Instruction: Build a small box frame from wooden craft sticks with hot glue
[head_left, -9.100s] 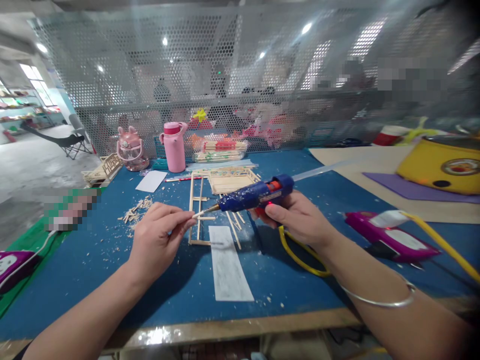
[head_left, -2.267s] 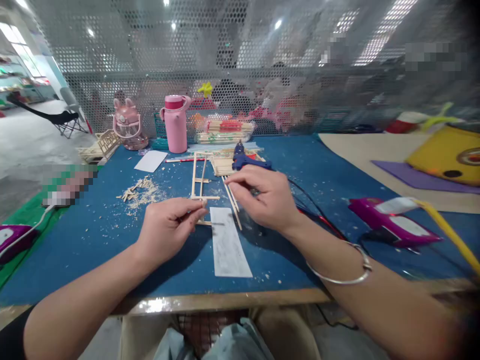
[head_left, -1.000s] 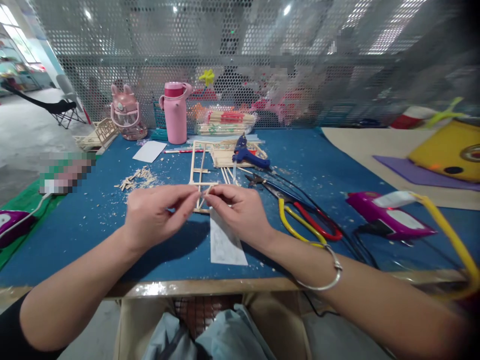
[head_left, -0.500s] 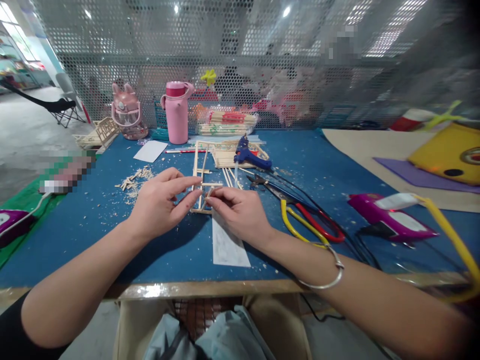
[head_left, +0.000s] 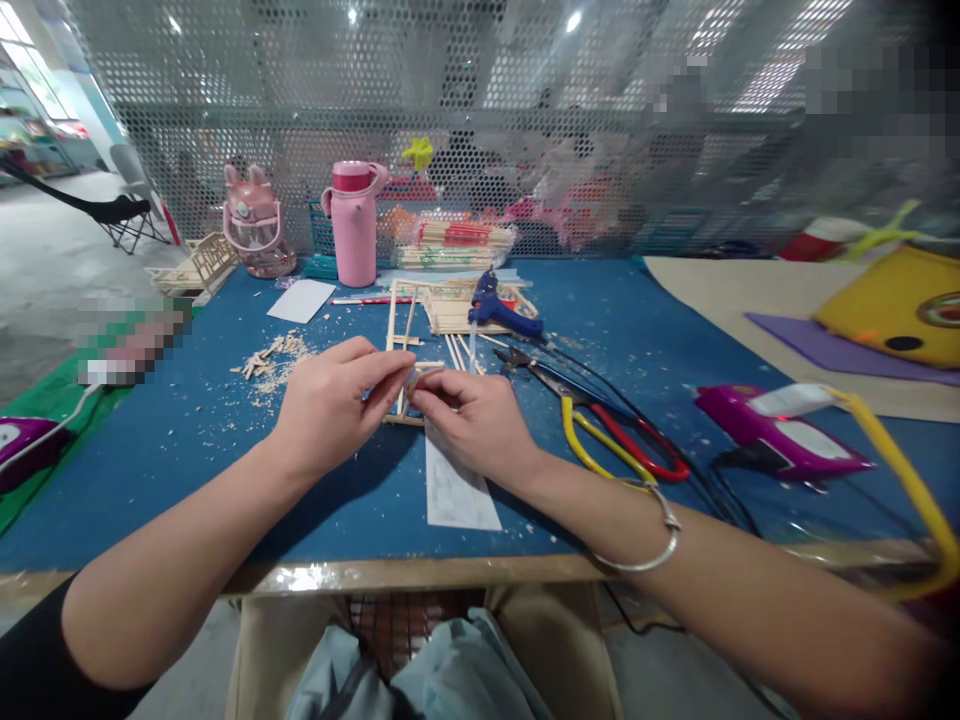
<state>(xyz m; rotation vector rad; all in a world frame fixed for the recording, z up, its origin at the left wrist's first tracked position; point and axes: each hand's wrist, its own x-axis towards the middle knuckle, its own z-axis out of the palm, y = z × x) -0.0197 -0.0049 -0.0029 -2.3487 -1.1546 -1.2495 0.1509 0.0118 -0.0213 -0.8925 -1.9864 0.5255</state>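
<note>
My left hand is closed in a pinch, with thumb and forefinger almost meeting the fingertips of my right hand. The right hand pinches too. Whatever either holds is too small and hidden to make out. Under and just behind the fingers lies a small frame of thin wooden sticks, partly covered by my hands. A strip of whitish paper runs out beneath my right hand. Several loose sticks lie just beyond it.
A blue glue gun rests on a stick panel behind the frame. Pliers with red and yellow handles and a purple device lie to the right. Wood scraps are at left. A pink bottle stands behind.
My left hand has moved slightly right, and its thumb and forefinger have come together beside the right fingertips. My right hand stays nearly in place, still pinching.
</note>
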